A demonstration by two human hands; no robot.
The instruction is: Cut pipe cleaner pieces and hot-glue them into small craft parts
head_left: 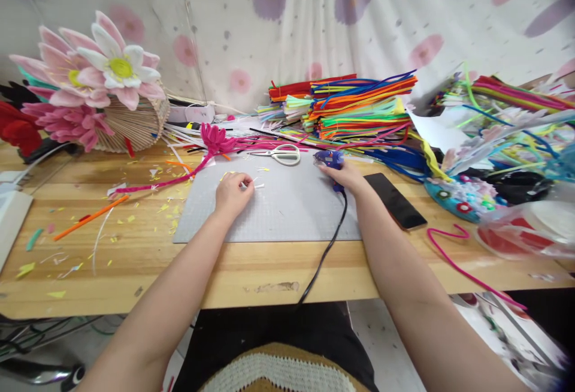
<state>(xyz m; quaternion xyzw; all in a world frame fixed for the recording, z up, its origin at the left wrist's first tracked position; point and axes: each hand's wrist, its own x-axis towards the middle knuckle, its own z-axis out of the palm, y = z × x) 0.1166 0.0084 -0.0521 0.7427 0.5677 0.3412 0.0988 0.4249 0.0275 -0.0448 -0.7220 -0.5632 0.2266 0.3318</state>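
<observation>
My left hand [232, 192] rests on the grey cutting mat [287, 212] with its fingers pinched on a small white piece [250, 184]. My right hand [344, 176] is wrapped round a blue glue gun [329, 160] at the mat's far right edge. The gun's black cord [329, 245] trails toward me over the table edge. A pink pipe-cleaner flower [217, 139] with a long pink stem lies just beyond the mat on the left. White-handled scissors [281, 154] lie at the mat's far edge between my hands.
A stack of coloured pipe cleaners [354, 107] is piled behind the mat. A black phone [395, 200] lies right of the mat. Finished pink and white flowers [90, 74] sit in a basket at far left. Craft clutter and a bag [507, 182] crowd the right. Scraps litter the wooden table [135, 260].
</observation>
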